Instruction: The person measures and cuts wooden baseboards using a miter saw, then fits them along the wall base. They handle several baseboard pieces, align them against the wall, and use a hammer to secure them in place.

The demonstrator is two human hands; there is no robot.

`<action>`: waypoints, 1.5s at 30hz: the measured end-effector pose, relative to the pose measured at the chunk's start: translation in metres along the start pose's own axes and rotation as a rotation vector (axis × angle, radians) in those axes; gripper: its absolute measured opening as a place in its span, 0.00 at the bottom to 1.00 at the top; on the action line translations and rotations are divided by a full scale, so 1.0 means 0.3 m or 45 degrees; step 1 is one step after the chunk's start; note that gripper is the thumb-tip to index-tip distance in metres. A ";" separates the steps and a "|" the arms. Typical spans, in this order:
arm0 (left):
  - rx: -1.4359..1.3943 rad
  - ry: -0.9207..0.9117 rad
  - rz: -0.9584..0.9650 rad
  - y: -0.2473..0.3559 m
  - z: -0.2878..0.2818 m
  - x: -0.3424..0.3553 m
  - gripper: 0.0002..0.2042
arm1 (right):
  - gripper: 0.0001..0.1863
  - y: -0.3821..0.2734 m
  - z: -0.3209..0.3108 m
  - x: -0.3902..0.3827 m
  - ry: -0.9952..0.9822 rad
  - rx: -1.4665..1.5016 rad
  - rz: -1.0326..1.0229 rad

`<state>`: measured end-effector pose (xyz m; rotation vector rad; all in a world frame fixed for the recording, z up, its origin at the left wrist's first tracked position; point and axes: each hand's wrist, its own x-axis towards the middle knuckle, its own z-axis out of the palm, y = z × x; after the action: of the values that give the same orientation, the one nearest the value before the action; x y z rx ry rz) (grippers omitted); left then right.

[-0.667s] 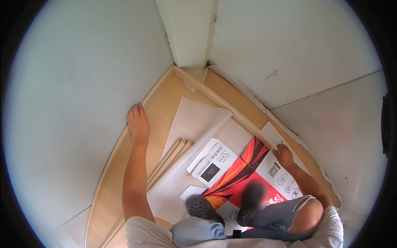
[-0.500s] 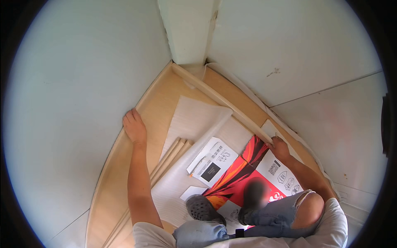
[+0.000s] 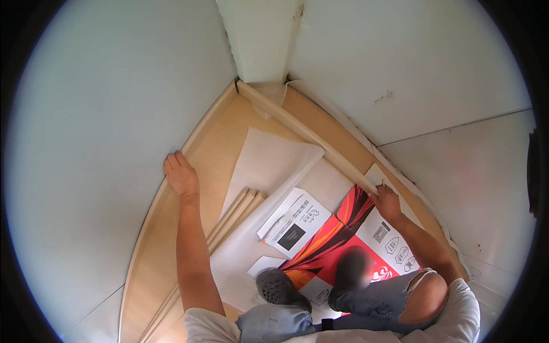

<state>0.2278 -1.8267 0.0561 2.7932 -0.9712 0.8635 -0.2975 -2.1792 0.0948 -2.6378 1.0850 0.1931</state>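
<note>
We clasp a long beige strip (image 3: 309, 134), its far end near the corner column (image 3: 260, 46), in our right hand (image 3: 387, 201), while our left hand (image 3: 181, 176) touches the wall-side trim (image 3: 210, 119), its grip unclear.

Left wall (image 3: 108, 148): glowing pale, fringing blue toward the dark rim
Left trim (image 3: 213, 119): bowing outward under fisheye distortion
Right shoe (image 3: 349, 273): partly smearing out of focus
Printed cardboard (image 3: 326, 257): reading bright, fine lettering softening

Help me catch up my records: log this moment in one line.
left hand on wall trim | right hand at near end of long strip | nearby: white sheet, printed cardboard
</note>
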 end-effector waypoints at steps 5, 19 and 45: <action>-0.041 0.046 -0.007 0.004 0.024 -0.007 0.06 | 0.17 -0.012 0.007 0.022 0.087 0.011 -0.057; -0.078 0.122 0.055 0.040 0.073 0.045 0.06 | 0.15 0.009 0.013 0.046 0.132 0.034 -0.102; 0.013 0.098 -0.010 0.117 0.070 0.064 0.03 | 0.14 0.015 0.032 0.068 0.235 0.128 -0.041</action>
<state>0.2297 -1.8704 0.0442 2.7475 -0.9459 0.9701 -0.2863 -2.1931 0.0800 -2.6207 1.0762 -0.1110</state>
